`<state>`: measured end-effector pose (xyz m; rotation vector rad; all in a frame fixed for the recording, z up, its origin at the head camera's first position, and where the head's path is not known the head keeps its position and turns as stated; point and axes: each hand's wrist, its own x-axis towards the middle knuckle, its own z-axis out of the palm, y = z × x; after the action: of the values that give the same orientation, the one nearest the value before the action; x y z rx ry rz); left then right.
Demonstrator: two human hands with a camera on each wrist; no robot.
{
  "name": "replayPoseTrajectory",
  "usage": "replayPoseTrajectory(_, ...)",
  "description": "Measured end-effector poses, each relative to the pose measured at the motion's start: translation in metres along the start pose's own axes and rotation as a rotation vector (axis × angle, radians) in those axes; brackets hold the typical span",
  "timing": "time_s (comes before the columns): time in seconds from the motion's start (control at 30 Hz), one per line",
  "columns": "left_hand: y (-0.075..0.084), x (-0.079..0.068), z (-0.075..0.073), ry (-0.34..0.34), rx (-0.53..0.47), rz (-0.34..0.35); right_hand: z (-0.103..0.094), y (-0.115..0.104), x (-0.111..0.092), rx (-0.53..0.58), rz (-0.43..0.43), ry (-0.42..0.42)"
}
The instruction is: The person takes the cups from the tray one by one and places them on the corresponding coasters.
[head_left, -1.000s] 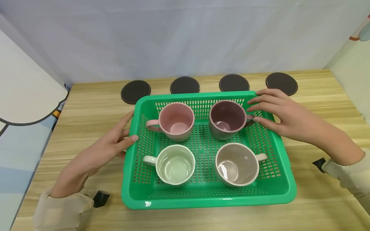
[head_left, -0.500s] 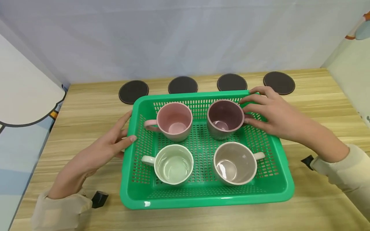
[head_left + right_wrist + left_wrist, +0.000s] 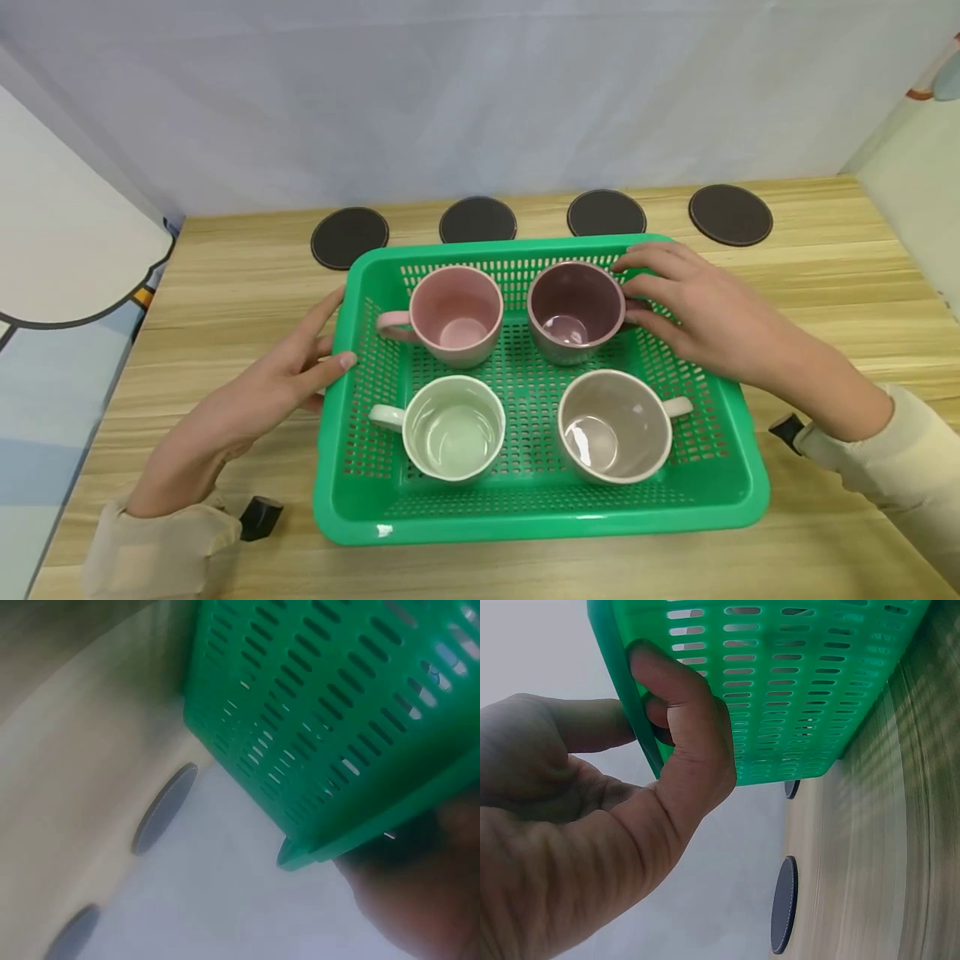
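Observation:
A green plastic basket (image 3: 540,527) holds several mugs. My left hand (image 3: 281,375) grips its left rim, thumb on top; in the left wrist view the curled fingers (image 3: 697,727) lie against the outer wall. At the back right of the basket, my right hand (image 3: 705,312) pinches the handle of the purple mug (image 3: 551,329), thumb on the near side and fingers beyond. The pink mug (image 3: 459,312) is at the back left. In front are the pale green mug (image 3: 455,429) and the beige mug (image 3: 615,425). The basket wall hides most of the right hand in the right wrist view.
Several black round coasters stand in a row behind the basket, among them the far left coaster (image 3: 350,238) and the far right coaster (image 3: 730,215). A pale cloth wall (image 3: 480,100) rises at the wooden table's (image 3: 247,250) back edge.
My right hand has moved left from over the basket's right rim to the purple mug's handle, and that mug has shifted slightly left. The left hand stays on the rim.

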<state>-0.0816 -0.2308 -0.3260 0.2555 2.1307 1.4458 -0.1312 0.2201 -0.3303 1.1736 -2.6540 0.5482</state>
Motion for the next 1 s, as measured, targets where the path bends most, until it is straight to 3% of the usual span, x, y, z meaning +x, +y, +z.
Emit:
replayPoseTrajectory(0.47, 0.0, -0.001, 0.001, -0.001, -0.01, 0.003, 0.002, -0.009, 0.008, 0.036, 0.186, -0.124)
replayPoseTrajectory(0.73, 0.001, 0.0, 0.002, -0.007, -0.02, 0.014, 0.007, -0.01, 0.01, 0.026, 0.189, -0.027)
replayPoseTrajectory(1.0, 0.0, -0.001, 0.001, -0.005, -0.006, 0.004, 0.009, -0.012, 0.012, 0.087, 0.223, 0.049)
